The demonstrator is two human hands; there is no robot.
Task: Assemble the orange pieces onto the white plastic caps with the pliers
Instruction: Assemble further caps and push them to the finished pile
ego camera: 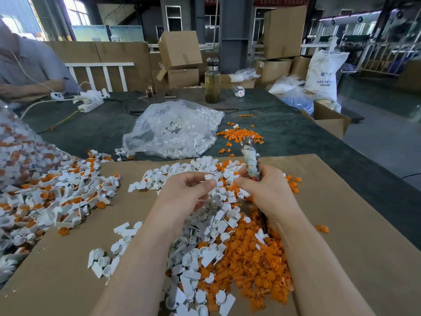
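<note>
**Both hands busy over the heap of caps and orange pieces**

The left hand [189, 192] is raised above the heap with its fingers curled in, and its thumb and forefinger pinch a single white cap [209, 177] at the fingertips. The right hand [262, 190] is just beside it, fingers wrapped around the pliers [250, 160]; the tape-wound handles stick up and away beyond its knuckles, while the dark working end points down past the wrist toward the person. The two hands' fingertips are near each other but I cannot tell whether they touch.

Under and between both hands lies a loose heap of white plastic caps [218, 215], spreading toward the left forearm. Below the right wrist and nearer the person is a dense pile of orange pieces [250, 265], touching and partly mixed into the white heap. All of this rests on a sheet of cardboard [341, 224] laid over the dark surface [296, 131].

Well to the left of the left hand sits a spread of white caps already fitted with orange pieces [57, 197]. Beyond the hands, a clear plastic bag of white caps [173, 131] lies on the surface, and to its right, past the pliers' handles, is a smaller scatter of orange pieces [241, 135]. Farther off stands a glass bottle [212, 80] of yellowish liquid. At the far left another person's sleeve [34, 65] shows, near a white power strip [91, 103].
</note>
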